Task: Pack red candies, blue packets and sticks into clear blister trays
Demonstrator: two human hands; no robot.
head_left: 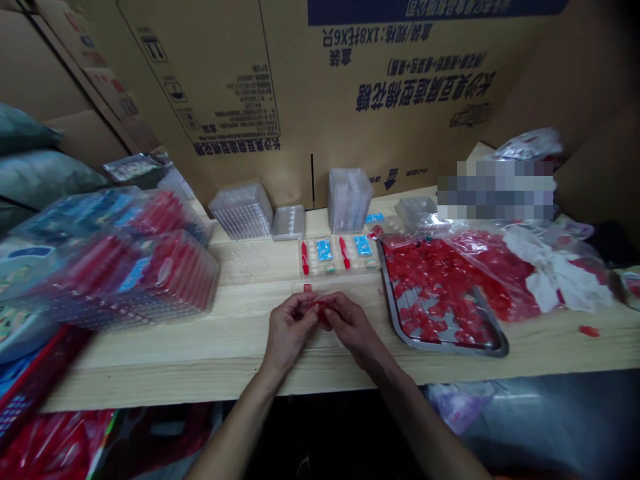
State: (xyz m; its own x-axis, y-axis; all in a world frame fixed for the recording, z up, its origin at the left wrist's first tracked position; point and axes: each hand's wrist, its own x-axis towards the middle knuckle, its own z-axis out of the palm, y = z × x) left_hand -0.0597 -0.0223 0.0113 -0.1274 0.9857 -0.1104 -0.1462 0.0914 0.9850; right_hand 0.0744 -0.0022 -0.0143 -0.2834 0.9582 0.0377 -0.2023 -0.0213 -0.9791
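My left hand [294, 327] and my right hand [347, 327] meet over the middle of the table, fingers pinched together. Between them is a small red translucent piece [324, 317], mostly covered by the fingertips; its exact kind cannot be made out. Just beyond my hands lie clear plastic cases [336, 272] with red tool-like pieces, blue packets and pale pieces in their compartments. Right of my hands, a metal tray [400, 337] bears many red translucent pieces [423, 267].
Stacks of clear cases [243, 212] stand against a large cardboard box [320, 120]. At left are piled filled cases [185, 273] with red contents. A plastic bag of red pieces [505, 280] lies right of the tray. A red basket [45, 373] sits at the lower left.
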